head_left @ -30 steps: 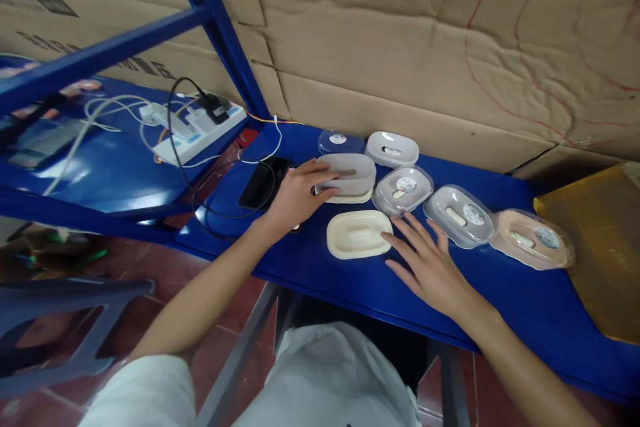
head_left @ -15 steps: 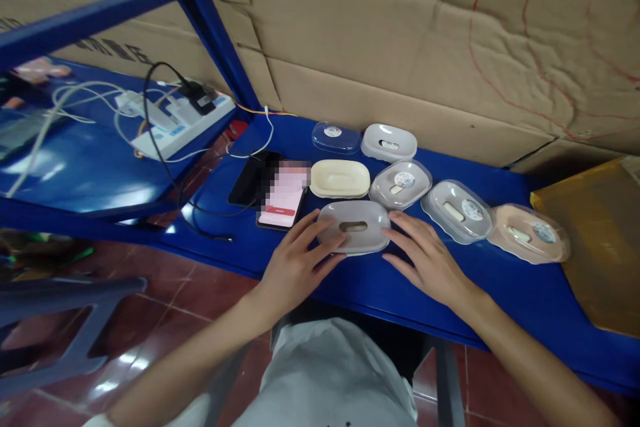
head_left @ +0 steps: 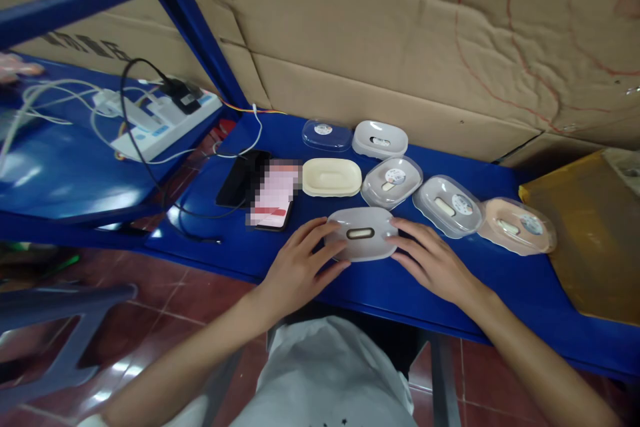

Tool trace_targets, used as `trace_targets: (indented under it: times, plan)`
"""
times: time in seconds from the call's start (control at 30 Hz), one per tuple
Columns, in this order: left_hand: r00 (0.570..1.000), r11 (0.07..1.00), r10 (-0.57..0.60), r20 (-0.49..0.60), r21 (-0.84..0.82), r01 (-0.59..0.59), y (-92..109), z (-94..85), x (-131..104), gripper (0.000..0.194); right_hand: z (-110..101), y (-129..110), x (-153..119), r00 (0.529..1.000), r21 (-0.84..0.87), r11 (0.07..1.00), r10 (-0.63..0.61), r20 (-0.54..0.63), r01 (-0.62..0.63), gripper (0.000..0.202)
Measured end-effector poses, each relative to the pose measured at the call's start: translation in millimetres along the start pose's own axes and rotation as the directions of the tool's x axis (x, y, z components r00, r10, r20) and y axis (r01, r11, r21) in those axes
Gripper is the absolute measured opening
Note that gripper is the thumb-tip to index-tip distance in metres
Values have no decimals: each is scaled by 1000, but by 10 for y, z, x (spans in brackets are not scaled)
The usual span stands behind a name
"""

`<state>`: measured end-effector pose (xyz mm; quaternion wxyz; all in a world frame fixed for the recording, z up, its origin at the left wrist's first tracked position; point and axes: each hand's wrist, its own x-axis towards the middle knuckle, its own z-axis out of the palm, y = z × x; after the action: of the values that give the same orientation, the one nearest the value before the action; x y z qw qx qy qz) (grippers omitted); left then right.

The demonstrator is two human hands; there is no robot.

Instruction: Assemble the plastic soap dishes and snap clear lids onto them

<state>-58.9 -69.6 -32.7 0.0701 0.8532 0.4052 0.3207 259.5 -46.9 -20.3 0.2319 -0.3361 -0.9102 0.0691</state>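
A grey oval soap dish (head_left: 373,250) lies at the near side of the blue table, a cream raised piece showing in its middle slot. My left hand (head_left: 300,263) grips its left end, fingertips over the rim and thumb at the near edge. On the right end, my right hand (head_left: 433,257) holds the rim with fingers bent over it. Just behind stands an open cream oval dish (head_left: 332,178). A grey dish under a clear lid (head_left: 393,181) sits to its right. The underside of the held dish is hidden.
A clear lid (head_left: 326,135) and another grey dish (head_left: 380,139) stand at the back. Further right are a lidded grey dish (head_left: 449,207), a lidded peach dish (head_left: 517,227) and a taped carton (head_left: 595,233). Phones (head_left: 273,197), cables and a power strip (head_left: 167,123) lie left.
The grey dish's slot, dark and brownish before, now shows the cream piece up in it. Both hands remain on its ends. The view has shifted slightly, moving the background left.
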Motion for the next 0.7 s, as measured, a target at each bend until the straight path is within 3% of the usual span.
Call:
trace_targets:
  times: [0.13, 0.3, 0.4, 0.53, 0.7]
  plan:
    - [1000, 1000, -16, 2, -1, 16, -32, -24, 51, 23, 14, 67, 82, 1000, 21, 1000, 20, 5, -20, 34]
    - [998, 995, 47, 35, 87, -49, 24, -42, 5, 24, 29, 13, 13, 998, 1, 1000, 30, 52, -30, 33]
    - [985, 986, 163, 62, 29, -165, 68, -42, -49, 22, -12, -103, -143, 999, -70, 997, -27, 39, 30, 27]
    - [923, 930, 365, 125, -92, -356, 75, -31, -66, 25, -63, -264, -392, 994, -143, 984, -94, 59, 102, 29]
    - [894, 903, 428, 136, -109, -415, 48, 12, -18, 22, 4, -349, -533, 986, -167, 973, -147, 77, 158, 40]
